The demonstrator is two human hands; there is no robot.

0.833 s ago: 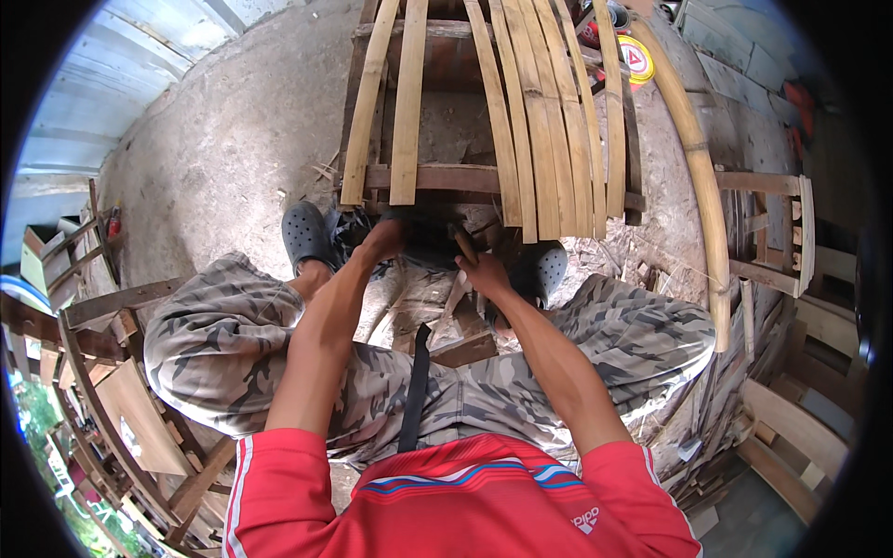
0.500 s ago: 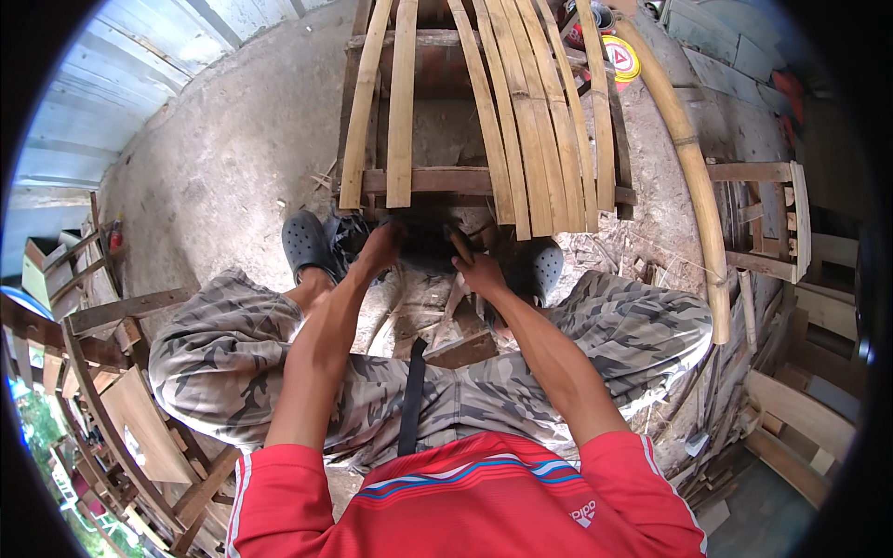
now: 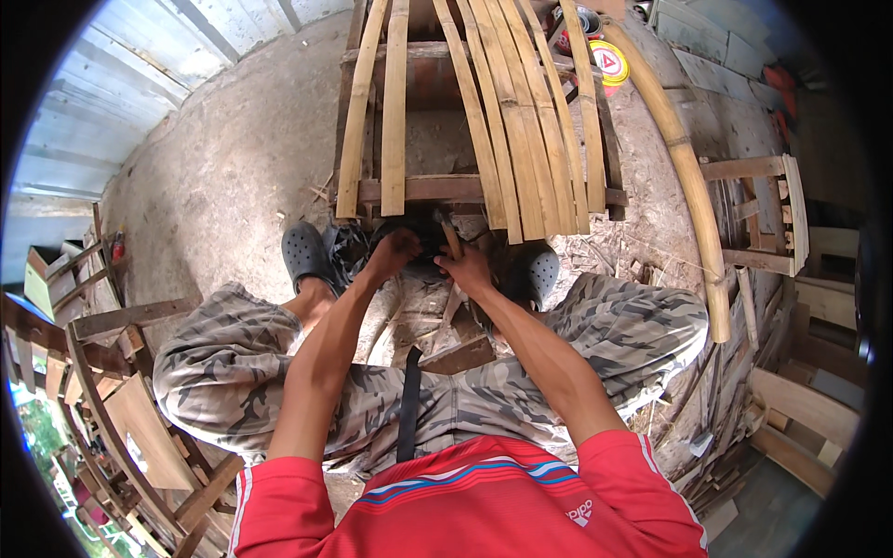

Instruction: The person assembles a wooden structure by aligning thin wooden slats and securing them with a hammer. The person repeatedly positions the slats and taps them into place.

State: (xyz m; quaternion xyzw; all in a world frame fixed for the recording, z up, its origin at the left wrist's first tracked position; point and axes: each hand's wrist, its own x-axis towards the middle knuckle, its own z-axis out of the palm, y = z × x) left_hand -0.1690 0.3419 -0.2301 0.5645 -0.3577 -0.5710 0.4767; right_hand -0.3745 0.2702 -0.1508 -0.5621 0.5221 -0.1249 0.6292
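1 round yellow lid or label (image 3: 609, 62) with a red ring and a red triangle lies on the ground at the top right, just right of the bamboo slats (image 3: 521, 121) and touching the thick bamboo pole (image 3: 684, 163). A red-and-white can (image 3: 584, 20) stands just above it.

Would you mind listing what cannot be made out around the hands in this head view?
- What the left hand grips: hidden by its own fingers and shadow.
- The tool in the right hand: only a thin handle shows; its working end is too small and dark.
- The slat frame: its far end is cut off by the top edge.
- The bamboo pole: its upper end blurs into clutter.
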